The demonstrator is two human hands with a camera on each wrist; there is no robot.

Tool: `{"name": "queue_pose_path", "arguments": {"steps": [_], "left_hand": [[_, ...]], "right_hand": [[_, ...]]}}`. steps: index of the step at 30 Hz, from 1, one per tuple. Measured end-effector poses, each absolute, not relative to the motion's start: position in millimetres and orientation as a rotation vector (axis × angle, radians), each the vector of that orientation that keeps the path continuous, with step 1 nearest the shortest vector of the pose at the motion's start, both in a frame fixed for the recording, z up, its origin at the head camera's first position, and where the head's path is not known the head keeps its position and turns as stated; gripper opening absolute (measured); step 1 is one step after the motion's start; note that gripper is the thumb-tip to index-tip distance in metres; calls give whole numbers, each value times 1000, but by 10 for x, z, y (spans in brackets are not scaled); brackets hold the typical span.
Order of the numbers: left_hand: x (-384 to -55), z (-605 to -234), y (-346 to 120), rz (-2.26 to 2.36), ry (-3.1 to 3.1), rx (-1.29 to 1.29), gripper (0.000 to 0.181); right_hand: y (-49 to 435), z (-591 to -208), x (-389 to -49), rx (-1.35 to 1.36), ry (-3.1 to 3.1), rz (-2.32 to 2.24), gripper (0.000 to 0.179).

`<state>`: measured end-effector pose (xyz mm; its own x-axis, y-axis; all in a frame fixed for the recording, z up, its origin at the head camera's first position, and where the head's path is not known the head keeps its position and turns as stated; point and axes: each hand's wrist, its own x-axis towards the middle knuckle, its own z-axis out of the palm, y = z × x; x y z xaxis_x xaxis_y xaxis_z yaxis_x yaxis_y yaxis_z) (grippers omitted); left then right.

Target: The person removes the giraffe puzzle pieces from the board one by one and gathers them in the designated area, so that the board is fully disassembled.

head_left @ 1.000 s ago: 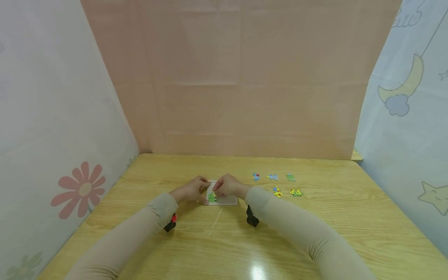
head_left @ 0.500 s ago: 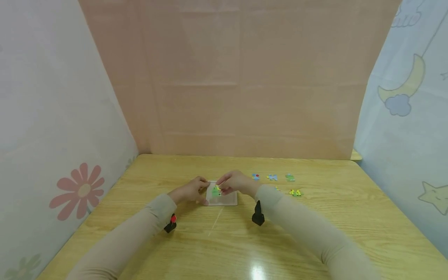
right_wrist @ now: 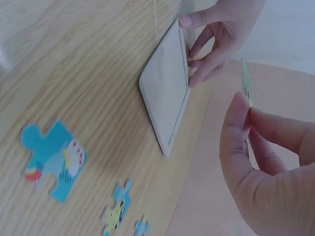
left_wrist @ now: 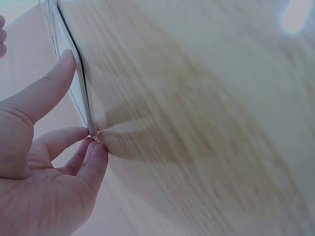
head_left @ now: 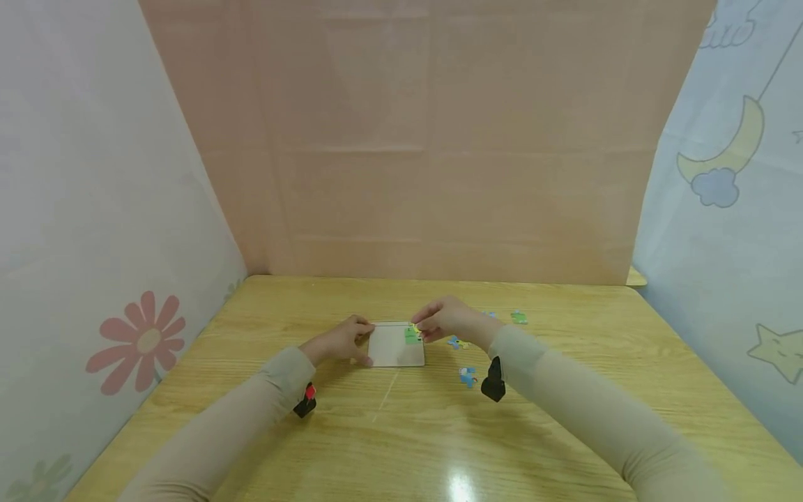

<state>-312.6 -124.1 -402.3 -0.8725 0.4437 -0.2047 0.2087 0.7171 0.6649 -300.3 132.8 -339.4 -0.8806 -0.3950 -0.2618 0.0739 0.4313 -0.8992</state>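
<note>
My right hand [head_left: 453,321] pinches a green-and-yellow jigsaw puzzle piece [head_left: 411,335] between thumb and fingertips. It is raised over the right side of a white puzzle tray [head_left: 385,348]. In the right wrist view the piece [right_wrist: 247,81] appears almost edge-on, apart from the tray [right_wrist: 165,88]. At the tray's left edge my left hand [head_left: 341,340] holds on, thumb at the near corner and fingers at the far corner. The left wrist view shows the thumb and curled fingers of that hand [left_wrist: 49,157] against the tray's rim.
A blue puzzle piece [head_left: 467,376] lies on the wooden table [head_left: 351,446] right of the tray, near the right wrist. Beyond it is a blue-and-yellow piece [head_left: 458,342]. A green piece [head_left: 519,316] lies farther back, and the right arm partly hides others.
My right hand has lifted the green-and-yellow puzzle piece from the tray's left part and carried it right. The tray's surface now shows bare. My left hand stays at its edge.
</note>
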Motion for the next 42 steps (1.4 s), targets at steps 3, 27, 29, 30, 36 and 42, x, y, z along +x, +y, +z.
{"name": "queue_pose_path", "arguments": {"steps": [3,27,29,30,36,42], "left_hand": [[-3122,-4035,-1265,963,2559,507,85],[-3116,-3996,-1273,925,2569,534,83],[-3107,-3990,-1271,933,2565,519,83],[-3104,-3988,-1269,931,2566,522,83],[-3104,-4004,-1261,956,2551,535,83],[-3119,-4005,-1263,971,2544,531,84]], "right_hand": [[1449,-3368,-2998,-278,2251,-1452,25],[2746,-3418,-2765,-189,2264,-1471,39],[2802,-3431,-2746,-180,2274,-1464,39],[2834,-3440,-2740,-174,2275,-1465,39],[3021,-3493,-2672,-122,2278,-1457,32],[3213,-3564,-2591,-58,2260,-1436,30]]}}
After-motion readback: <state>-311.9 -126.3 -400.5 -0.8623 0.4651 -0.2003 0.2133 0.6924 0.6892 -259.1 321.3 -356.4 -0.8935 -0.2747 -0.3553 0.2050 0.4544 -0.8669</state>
